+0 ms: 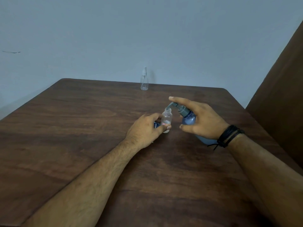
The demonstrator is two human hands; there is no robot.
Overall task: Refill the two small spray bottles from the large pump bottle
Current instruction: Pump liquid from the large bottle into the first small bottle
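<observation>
An uncapped small spray bottle (166, 119), nearly empty, is pinched at mid-table by the left hand (146, 128) as the right hand (200, 119) grips the pump bottle (189, 118), spout over its neck; the second bottle (144, 81), capped near the table's (82, 128) far edge, appears unfilled

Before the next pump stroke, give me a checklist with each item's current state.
1. Small open bottle uncapped: ok, its threaded neck is bare.
2. Left hand steadies that bottle: ok, fingers and thumb pinch its lower part.
3. Spout of the large pump bottle over the opening: cannot tell; the tip sits right at the neck, but exact alignment is unclear.
4. Right hand ready to pump: ok, forefinger lies on the pump head, the hand wraps the body.
5. Fill level in the small bottle: ok, mostly empty.
6. Second spray bottle: not ok, still capped at the table's far edge.
</observation>
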